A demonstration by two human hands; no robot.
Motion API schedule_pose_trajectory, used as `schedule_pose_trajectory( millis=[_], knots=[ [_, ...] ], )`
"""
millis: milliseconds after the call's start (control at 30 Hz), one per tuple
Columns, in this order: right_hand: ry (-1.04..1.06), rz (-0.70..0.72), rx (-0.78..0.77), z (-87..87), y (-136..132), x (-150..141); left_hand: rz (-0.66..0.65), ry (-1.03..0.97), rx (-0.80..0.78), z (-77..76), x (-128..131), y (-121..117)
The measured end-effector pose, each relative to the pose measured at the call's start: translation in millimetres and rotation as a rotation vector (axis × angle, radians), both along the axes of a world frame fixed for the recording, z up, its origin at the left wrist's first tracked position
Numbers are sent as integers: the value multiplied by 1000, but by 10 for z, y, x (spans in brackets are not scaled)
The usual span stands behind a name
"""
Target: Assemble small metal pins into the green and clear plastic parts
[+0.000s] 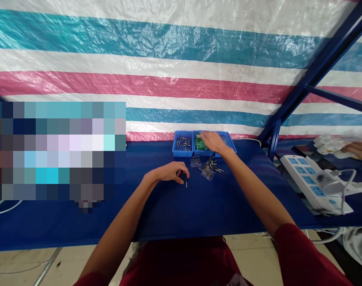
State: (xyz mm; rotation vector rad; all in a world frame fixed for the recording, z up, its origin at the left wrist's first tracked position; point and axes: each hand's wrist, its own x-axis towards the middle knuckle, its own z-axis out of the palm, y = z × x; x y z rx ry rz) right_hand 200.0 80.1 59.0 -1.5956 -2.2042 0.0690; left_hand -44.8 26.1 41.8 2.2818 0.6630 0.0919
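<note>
My left hand (172,171) hovers low over the blue table, fingers curved, with a gap between thumb and forefinger. A thin metal pin (186,183) is just by its fingertips; whether they touch it I cannot tell. My right hand (213,142) reaches over the middle blue bin, fingers stretched toward the small green packets (199,142) inside; what lies under the fingertips is hidden. The left bin (182,153) contains many thin metal pieces. In front of the bins lie a pile of metal pins (212,163) and small clear bags (208,174) with pieces in them.
A third blue bin (233,146) is partly behind my right forearm. To the right are a white power strip (307,180) with plugs and another person's hand (358,150) near white items. A blue metal frame (303,89) rises there. The left side is blurred out.
</note>
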Motion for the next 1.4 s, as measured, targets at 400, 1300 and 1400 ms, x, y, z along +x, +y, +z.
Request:
schedule_pose_trajectory(
  millis=[400,1300,1400],
  knots=[
    [-8,191,-141,-492,-1148,301,96,-30,129,-111,212,-66],
    [-81,-303,-290,-413,-1236,259,528,-23,417,-327,351,-100],
    [-102,-290,-327,-410,-1240,259,440,-49,368,-307,339,-100]
  ],
)
